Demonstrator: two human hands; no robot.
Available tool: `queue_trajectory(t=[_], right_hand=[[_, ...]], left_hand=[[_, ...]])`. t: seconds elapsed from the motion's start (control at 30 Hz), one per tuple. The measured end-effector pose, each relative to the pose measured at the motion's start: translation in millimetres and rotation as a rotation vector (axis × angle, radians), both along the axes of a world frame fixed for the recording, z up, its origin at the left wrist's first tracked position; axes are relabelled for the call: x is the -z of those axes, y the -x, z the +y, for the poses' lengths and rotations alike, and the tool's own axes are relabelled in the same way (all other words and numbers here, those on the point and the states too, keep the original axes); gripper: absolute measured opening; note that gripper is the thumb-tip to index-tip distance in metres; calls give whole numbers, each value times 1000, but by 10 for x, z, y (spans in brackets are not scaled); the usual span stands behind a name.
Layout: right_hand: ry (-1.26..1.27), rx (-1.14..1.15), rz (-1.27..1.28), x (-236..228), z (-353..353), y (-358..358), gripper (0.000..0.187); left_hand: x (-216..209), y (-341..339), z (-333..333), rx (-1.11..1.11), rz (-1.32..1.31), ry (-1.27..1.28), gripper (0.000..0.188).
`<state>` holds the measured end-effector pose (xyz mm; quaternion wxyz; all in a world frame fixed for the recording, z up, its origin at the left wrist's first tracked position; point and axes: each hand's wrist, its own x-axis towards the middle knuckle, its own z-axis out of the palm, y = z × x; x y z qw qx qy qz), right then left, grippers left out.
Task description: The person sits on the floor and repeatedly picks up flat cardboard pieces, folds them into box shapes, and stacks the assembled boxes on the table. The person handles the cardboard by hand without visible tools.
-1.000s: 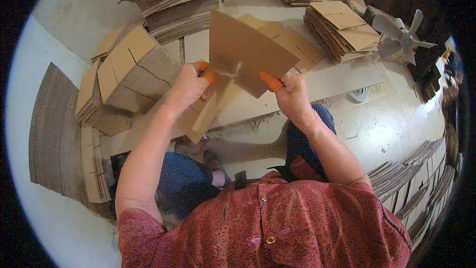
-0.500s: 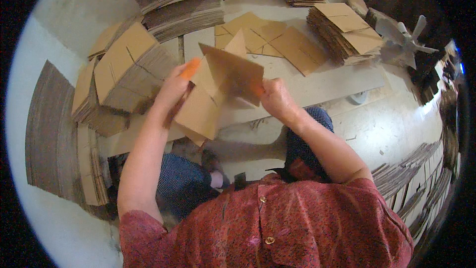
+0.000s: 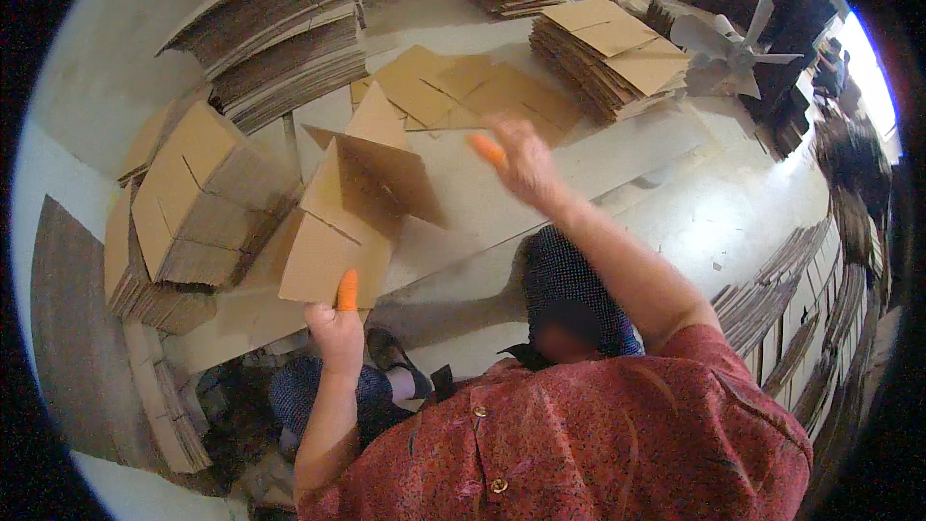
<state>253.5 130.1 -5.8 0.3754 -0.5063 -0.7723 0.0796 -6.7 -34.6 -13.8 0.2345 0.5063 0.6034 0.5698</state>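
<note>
My left hand pinches the near lower edge of a cardboard divider, its thumb in an orange finger cover lying on top. Slotted panels of the divider stand at angles to one another, crossing and spreading out like a partly opened box insert. My right hand is off the divider, slightly blurred, with its orange-covered thumb apart from the fingers and nothing seen in it. It hangs over the near edge of flat slotted cardboard sheets lying on the pale work surface.
A leaning stack of slotted cardboard stands at the left. Tall stacks rise at the far left, with another stack at the far right beside a fan with pale blades. More bundled cardboard lies at the right.
My right hand has let go of the divider and moved clear of it. My left hand has slid down to its near edge, and the divider sits lower, on the left. The view has shifted.
</note>
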Motion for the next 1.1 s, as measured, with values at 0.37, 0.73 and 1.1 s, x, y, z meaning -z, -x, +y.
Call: queue_trajectory(t=[0.37,0.73,1.1], right_hand=[[598,182,-843,150,94,-401,95],[541,30,-865,207,-492,-462,94],[475,330,-772,94,-737,-726,19]], left_hand=[[86,148,46,21,35,43,16],[20,72,66,54,43,-23,18],[99,97,99,37,20,-90,19]])
